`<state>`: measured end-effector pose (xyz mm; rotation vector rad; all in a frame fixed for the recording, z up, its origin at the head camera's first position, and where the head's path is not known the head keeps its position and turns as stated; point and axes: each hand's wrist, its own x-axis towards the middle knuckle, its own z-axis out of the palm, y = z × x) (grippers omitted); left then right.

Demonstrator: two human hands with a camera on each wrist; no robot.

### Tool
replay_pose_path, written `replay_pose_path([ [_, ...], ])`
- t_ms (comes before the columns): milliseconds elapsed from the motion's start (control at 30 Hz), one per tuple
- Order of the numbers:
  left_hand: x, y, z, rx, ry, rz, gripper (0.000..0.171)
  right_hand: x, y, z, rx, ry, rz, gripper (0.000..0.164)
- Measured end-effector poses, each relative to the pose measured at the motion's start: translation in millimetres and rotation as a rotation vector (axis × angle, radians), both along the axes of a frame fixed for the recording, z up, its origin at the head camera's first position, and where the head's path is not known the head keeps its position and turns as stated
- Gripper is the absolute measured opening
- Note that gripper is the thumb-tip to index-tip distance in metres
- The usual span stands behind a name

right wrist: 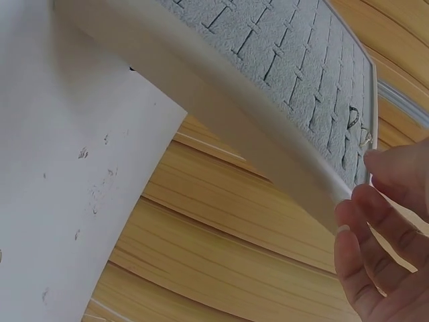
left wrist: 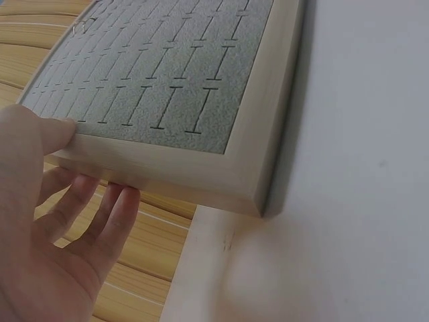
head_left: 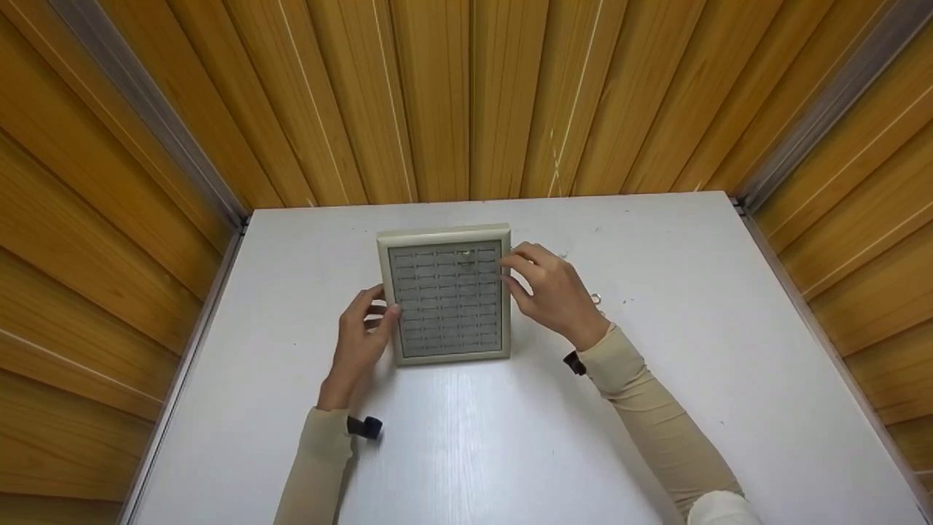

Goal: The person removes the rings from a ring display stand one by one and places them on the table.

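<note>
A ring display tray (head_left: pixel 446 295) with a pale frame and grey slotted padding stands tilted on the table. My left hand (head_left: pixel 362 332) holds its left side, the thumb on the front of the frame and the other fingers behind. At the upper right side, my right hand (head_left: pixel 550 288) grips the rim lightly with thumb and fingertips. Two small rings (right wrist: pixel 353 117) sit in the slots close to the right thumb. Other slots around them hold nothing. In the left wrist view, the rings (left wrist: pixel 82 27) show at the far end of the padding.
A loose ring (head_left: pixel 596 298) lies on the white table (head_left: pixel 452 437), just beyond the right wrist. Small marks (right wrist: pixel 84 153) dot the tabletop. Wood-patterned panels (head_left: pixel 503 102) enclose the back and both sides. Each wrist wears a black strap (head_left: pixel 364 427).
</note>
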<state>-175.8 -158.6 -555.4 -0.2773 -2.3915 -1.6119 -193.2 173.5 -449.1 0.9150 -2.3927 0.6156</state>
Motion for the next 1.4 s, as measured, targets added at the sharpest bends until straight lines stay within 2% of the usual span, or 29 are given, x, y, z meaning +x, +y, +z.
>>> replay_pose_path([
  [267,-0.6,0.1,0.5,0.001,-0.011,-0.004,0.042,-5.4,-15.7,1.6,0.023,0.012,0.0,0.015],
  [500,-0.4,-2.9,-0.4,-0.004,-0.021,-0.002,0.045,-11.5,-38.8,-3.0,0.074,0.136,-0.036,0.008],
  [633,-0.8,-2.6,0.0,0.004,-0.023,-0.005,0.044,-13.7,-47.9,-6.3,0.073,0.16,-0.05,0.007],
  [867,-0.6,-1.5,0.6,0.002,-0.027,-0.006,0.042,-15.1,-54.5,-11.9,0.079,0.204,-0.074,0.011],
  [1167,0.6,-1.0,2.1,0.0,-0.014,-0.003,0.042,-17.4,-58.9,-12.8,0.071,0.226,-0.056,0.013],
  [1400,2.1,-0.9,3.4,0.007,-0.033,-0.003,0.042,-18.8,-59.8,-13.1,0.082,0.242,-0.052,0.015],
])
